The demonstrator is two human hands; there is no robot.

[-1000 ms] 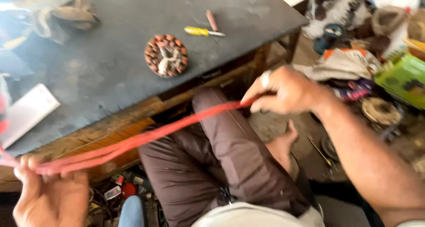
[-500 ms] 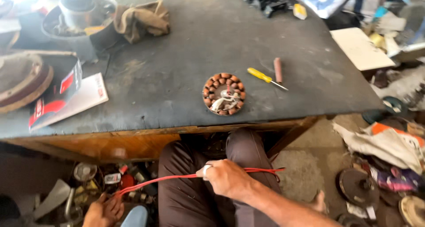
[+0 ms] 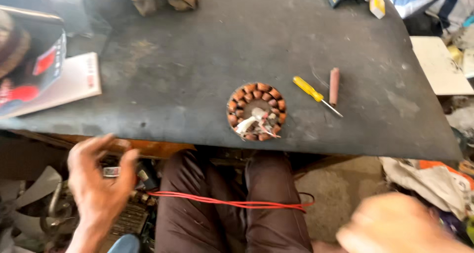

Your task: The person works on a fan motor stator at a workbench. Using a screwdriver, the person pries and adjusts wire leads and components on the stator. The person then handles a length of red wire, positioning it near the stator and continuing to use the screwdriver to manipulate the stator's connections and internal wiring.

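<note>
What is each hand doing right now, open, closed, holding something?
Left hand: fingers spread open, at the end of the red wire; a grip cannot be told.
Right hand: too blurred to tell.

The table [image 3: 197, 70] top is dark, matt and scuffed, over a bare wooden edge. The motor coil ring [image 3: 256, 111] shows glossy copper windings. The screwdriver [image 3: 316, 95] has a shiny yellow plastic handle. The red wire [image 3: 232, 202] looks smooth, plastic-coated.

Blurring badly at the bottom edge: right hand [image 3: 395, 226], fingers impossible to tell apart. Left hand [image 3: 101, 181] smearing too, hiding where the red wire [image 3: 232, 202] ends. Book [image 3: 34, 70] running off the left edge.
</note>
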